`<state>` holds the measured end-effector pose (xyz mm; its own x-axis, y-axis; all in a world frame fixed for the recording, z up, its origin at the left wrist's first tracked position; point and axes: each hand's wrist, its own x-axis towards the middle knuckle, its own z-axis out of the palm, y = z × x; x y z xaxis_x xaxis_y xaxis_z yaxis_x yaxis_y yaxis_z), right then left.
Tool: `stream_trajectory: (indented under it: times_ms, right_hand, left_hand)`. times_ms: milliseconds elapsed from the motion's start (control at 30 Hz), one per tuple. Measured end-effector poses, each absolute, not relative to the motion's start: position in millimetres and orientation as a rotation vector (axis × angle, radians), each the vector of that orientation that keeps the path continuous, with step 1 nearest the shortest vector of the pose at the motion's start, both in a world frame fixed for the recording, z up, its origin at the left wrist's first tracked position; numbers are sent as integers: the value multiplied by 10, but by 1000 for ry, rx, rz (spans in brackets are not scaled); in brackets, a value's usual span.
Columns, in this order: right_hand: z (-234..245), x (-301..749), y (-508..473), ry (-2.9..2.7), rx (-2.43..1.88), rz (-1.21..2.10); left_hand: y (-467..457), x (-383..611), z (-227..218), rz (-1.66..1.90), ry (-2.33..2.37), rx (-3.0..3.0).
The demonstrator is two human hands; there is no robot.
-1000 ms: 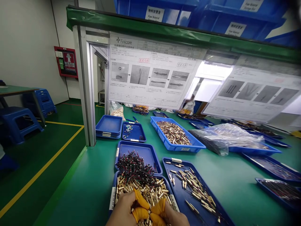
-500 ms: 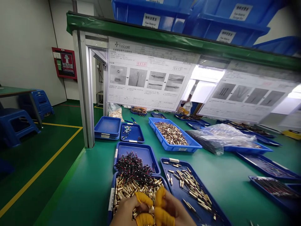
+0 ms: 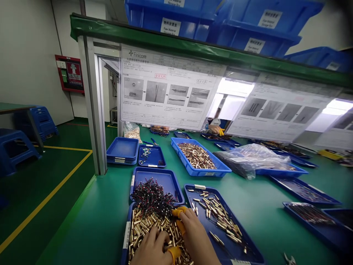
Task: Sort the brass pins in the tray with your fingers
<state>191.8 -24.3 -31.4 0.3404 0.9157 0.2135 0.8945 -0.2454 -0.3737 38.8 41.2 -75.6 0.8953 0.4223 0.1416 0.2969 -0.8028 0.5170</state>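
My left hand (image 3: 154, 247) reaches down into a heap of brass sleeves (image 3: 146, 224) in the near blue tray (image 3: 125, 241). Its fingers are curled, a yellow finger cot covers the thumb, and the fingertips are lost among the sleeves. To its right, my right hand (image 3: 193, 232) bends over the same tray. Its yellow-covered fingers are drawn together at the edge of a pile of black wire leads with red strands (image 3: 151, 197). Whatever either hand grips is hidden. The leads spill from the tray behind onto the sleeves.
Right of my hands, a long blue tray (image 3: 188, 195) holds brass pieces with dark wires. Behind it stands a blue bin (image 3: 176, 149) of similar pieces. Stacked trays (image 3: 122, 147) sit by the post. Pliers (image 3: 289, 258) lie front right. A co-worker's hand (image 3: 216, 129) shows at the back.
My hands were together over the near tray and have parted. The left has lowered into the sleeves; the right has moved to the edge of the wires. The view has shifted slightly.
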Motion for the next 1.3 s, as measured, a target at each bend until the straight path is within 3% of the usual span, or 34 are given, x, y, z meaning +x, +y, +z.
stream_trajectory:
  times_ms: [133, 333, 600, 833, 1100, 1300]
  right_hand:
    - [-284, 1915, -215, -1570, -2116, 128]
    - [-203, 1840, -319, -1407, -1928, 238]
    - [-235, 1915, -387, -1041, -1902, 476]
    - [-356, 1945, -413, -1019, -1763, 369]
    - [-154, 1633, -484, -1030, -1432, 927]
    - [-263, 1587, -465, -1041, -1577, 891]
  left_hand:
    - [393, 410, -746, 263, 513, 2667]
    - [417, 412, -482, 88, 644, 2365]
    - [429, 326, -127, 378, 738, 1873]
    - [419, 323, -154, 460, 714, 1797]
    - [422, 310, -190, 465, 812, 1760]
    - [386, 297, -111, 487, 753, 1906]
